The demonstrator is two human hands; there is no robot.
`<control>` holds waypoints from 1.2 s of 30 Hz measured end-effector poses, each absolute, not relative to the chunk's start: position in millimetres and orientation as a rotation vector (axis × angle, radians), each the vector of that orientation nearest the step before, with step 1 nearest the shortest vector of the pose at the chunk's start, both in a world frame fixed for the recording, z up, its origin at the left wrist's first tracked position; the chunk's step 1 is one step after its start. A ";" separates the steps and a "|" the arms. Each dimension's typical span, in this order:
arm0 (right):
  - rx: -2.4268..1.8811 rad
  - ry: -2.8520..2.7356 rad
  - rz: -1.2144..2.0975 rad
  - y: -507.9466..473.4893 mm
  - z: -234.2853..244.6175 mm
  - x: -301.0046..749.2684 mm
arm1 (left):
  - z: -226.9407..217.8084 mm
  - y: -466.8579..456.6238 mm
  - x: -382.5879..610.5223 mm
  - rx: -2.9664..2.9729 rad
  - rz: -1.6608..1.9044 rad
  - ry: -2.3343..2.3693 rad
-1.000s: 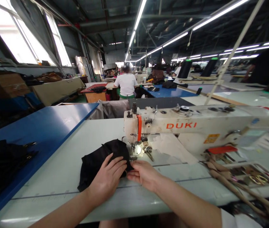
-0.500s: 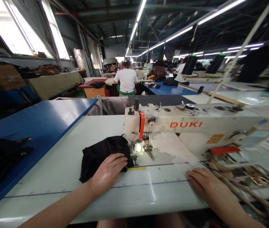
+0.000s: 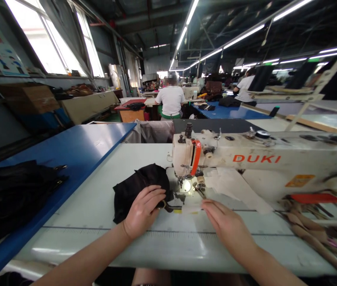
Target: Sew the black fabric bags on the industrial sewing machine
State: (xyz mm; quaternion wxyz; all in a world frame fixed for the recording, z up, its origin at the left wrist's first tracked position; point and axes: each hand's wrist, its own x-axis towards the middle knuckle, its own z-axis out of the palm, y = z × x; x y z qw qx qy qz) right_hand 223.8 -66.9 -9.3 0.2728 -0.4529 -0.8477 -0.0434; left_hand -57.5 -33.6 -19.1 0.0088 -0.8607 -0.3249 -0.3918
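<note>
A bunched black fabric piece point(image 3: 140, 186) lies on the pale sewing table, left of the sewing machine's needle area. My left hand point(image 3: 146, 208) is closed over its near right edge, fingers curled and thumb hidden. Beside those fingertips a small curved loop point(image 3: 164, 204) shows, with a dark strip running right from it. Between my thumb and fingers, my right hand point(image 3: 223, 218) pinches a small thin white piece point(image 3: 191, 208), which lies over a yellow mark on the table. The sewing machine point(image 3: 216, 153) has its lamp lit over the needle plate point(image 3: 186, 186).
White sheets point(image 3: 233, 186) lie under the machine arm. A ruler line point(image 3: 183, 233) crosses the table's front. To the left, a blue table point(image 3: 97, 139) carries a black heap point(image 3: 10, 198). Tan strips point(image 3: 308, 234) lie at right. A person in white point(image 3: 170, 99) sits ahead.
My right hand has moved left from beside the white sheets towards the black fabric, bringing the small white piece. My left hand stays on the fabric. The view has turned slightly left.
</note>
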 end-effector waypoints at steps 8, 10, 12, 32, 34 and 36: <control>-1.120 -2.208 0.022 -26.0 -31.0 173.6 | -18.7 -32.2 -60.0 -2.591 -1.385 -1.074; -1.141 -2.227 0.032 -22.9 -33.0 173.5 | -19.1 -31.7 -59.4 -2.593 -1.390 -1.079; -1.162 -2.246 0.030 -21.9 -31.2 173.4 | -19.9 -30.8 -58.9 -2.605 -1.382 -1.086; -1.327 -2.411 -0.074 -33.4 -12.3 164.8 | -22.0 -31.2 -56.4 -2.673 -1.217 -1.094; -1.284 -2.384 0.030 -37.4 -10.3 178.8 | -21.5 -31.6 -56.4 -2.674 -1.184 -1.079; -1.242 -2.369 0.114 -38.7 -8.1 191.1 | -20.4 -30.8 -55.8 -2.676 -1.139 -1.048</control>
